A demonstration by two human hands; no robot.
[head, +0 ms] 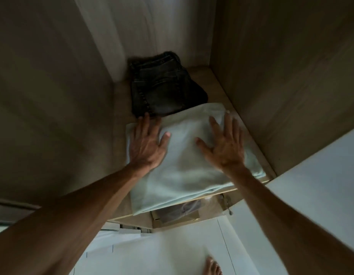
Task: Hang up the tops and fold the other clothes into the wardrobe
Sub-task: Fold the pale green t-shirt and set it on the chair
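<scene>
Both arms reach forward into the wardrobe (pixel 281 76), forearms bare, palms down.

Left hand (pixel 147 141): fingers straight and close together, thumb out to the side, laid flat on the far-left part of the pale folded garment (pixel 184 171). It grips nothing.

Right hand (pixel 225 143): fingers straight and spread, thumb splayed inward, flat over the garment's far-right part. It also grips nothing. Motion blur at the fingertips; I cannot tell whether they press down or only rest.

Shelf (pixel 120 108) contents: the pale garment lies under both palms, and its near edge overhangs the shelf front, back toward the wrists. Folded dark jeans (pixel 164 88) sit just beyond the left fingertips, against the back wall. The pale garment's far edge overlaps the jeans' near edge. Left fingertips reach the jeans' hem; contact is unclear.

Below the shelf, under the wrists: a compartment holding something behind clear plastic (pixel 182 212), contents illegible.

A bare foot (pixel 211 266) is on the pale floor, beneath the right forearm.
</scene>
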